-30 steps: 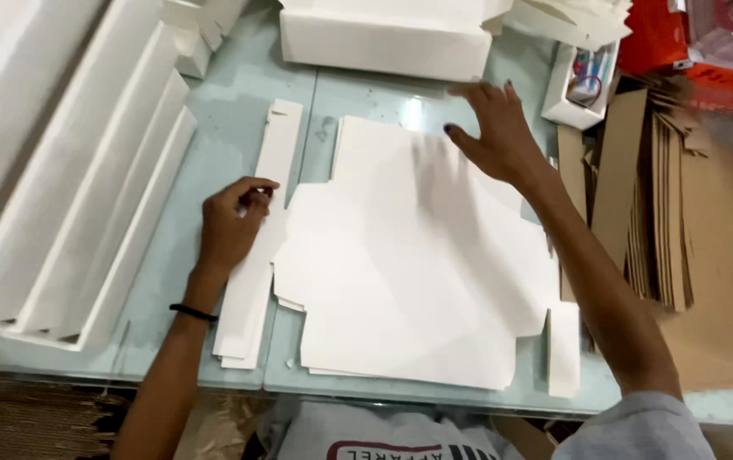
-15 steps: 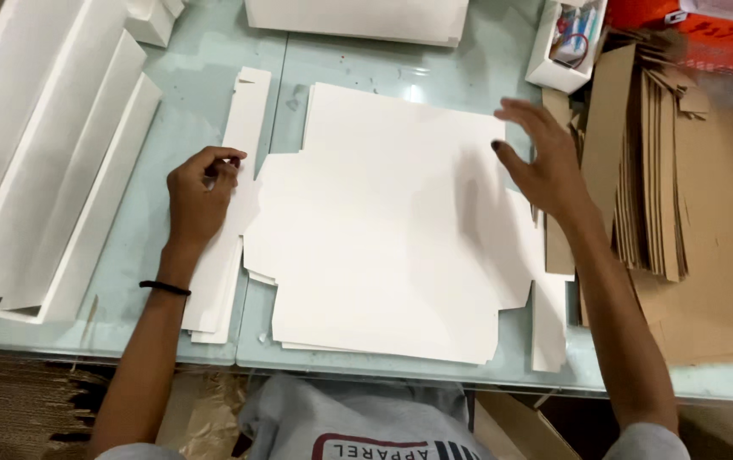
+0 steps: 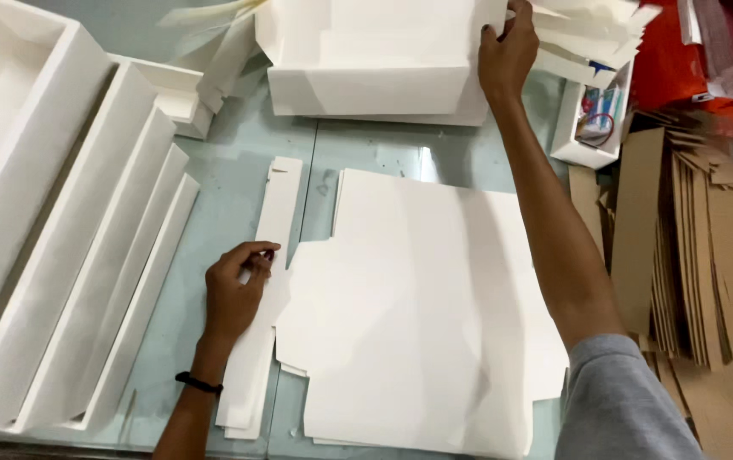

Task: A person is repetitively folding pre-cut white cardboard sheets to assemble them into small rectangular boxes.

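Our left hand (image 3: 234,294) pinches a white strip (image 3: 257,298) while our right hand (image 3: 507,55) grips the folded box (image 3: 375,72) beyond.

Flat card sheets (image 3: 417,315) showing plain white, no print; narrow strips (image 3: 268,281) under the left hand (image 3: 234,294) also reading white; folded box (image 3: 375,77) at the far edge, touched by the right hand (image 3: 507,55), appearing white with faint grey shading along its creases; stacked trays (image 3: 51,230) on the left showing white throughout; tabletop (image 3: 213,179) showing pale blue-green, glassy; wristband (image 3: 198,382) on the left wrist showing black; sleeve (image 3: 622,400) on the right arm showing grey; cardboard pieces (image 3: 681,247) at right showing plain brown; container (image 3: 681,60) in the far corner showing red.
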